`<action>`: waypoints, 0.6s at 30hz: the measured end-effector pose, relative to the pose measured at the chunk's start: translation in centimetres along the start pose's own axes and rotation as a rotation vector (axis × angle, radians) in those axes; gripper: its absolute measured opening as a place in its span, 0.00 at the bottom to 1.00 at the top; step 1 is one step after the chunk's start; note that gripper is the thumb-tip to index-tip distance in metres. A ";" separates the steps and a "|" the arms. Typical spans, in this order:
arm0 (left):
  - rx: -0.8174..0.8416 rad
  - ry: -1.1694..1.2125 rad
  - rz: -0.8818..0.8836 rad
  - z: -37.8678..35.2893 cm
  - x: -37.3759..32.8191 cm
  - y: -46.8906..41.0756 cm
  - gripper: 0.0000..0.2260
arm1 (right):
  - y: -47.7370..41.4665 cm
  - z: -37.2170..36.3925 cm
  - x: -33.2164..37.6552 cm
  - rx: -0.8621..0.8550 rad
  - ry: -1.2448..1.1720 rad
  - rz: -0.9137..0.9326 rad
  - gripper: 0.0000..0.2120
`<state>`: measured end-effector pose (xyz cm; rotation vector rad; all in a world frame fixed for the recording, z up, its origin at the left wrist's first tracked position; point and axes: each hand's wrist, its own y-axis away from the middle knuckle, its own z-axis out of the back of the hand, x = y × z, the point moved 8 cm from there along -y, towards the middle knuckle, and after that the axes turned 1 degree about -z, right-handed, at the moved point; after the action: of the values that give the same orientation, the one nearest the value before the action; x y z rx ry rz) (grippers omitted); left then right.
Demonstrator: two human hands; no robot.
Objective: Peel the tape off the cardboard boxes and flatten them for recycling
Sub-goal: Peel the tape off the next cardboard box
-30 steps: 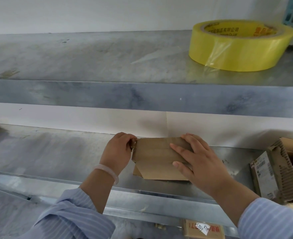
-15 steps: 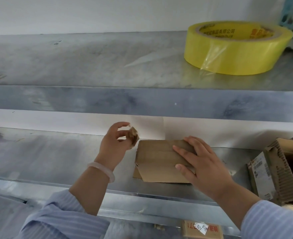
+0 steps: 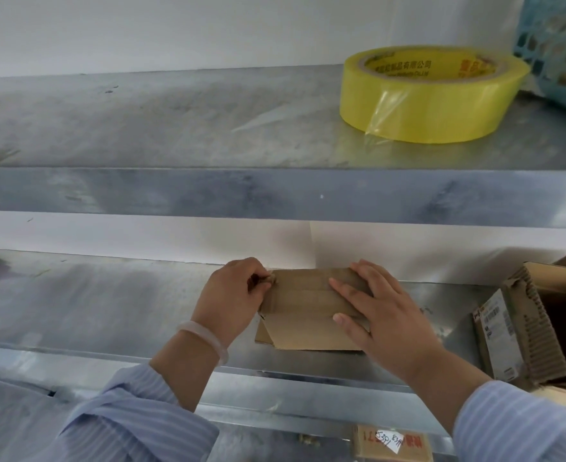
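Observation:
A small flattened brown cardboard box (image 3: 305,315) lies on the lower metal shelf (image 3: 108,301), against the white back wall. My right hand (image 3: 381,315) presses flat on the box's right half with straight fingers. My left hand (image 3: 233,301) is at the box's upper left corner, its fingers curled and pinching a small crumpled wad of tape (image 3: 269,279) right at the cardboard's edge. Part of the box's right side is hidden under my right hand.
A yellow tape roll (image 3: 431,95) and a blue plastic basket (image 3: 558,51) sit on the upper shelf (image 3: 174,195). An open torn cardboard box (image 3: 528,325) stands at the right of the lower shelf. Another labelled carton (image 3: 391,445) shows below the shelf edge.
My left hand pulled a wad of tape up and away from the box's left corner, then came back down to that corner. My right hand stayed pressing on the box.

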<state>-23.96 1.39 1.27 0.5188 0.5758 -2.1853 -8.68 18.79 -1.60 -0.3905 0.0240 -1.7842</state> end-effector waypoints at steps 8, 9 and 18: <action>-0.168 0.170 0.089 1.6 0.3 -0.5 0.06 | 0.0 0.0 0.1 0.091 -0.021 -0.004 0.32; -0.182 0.199 0.145 1.3 1.5 -0.4 0.07 | 0.1 0.1 0.2 0.097 -0.023 0.005 0.33; 0.133 0.202 0.445 -1.7 7.0 -0.2 0.27 | 0.8 2.7 0.3 -0.033 -0.367 -0.120 0.24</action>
<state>-27.98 -1.75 -3.87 0.8581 0.3756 -1.7646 -7.22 18.78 0.86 -0.7509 -0.2337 -1.8064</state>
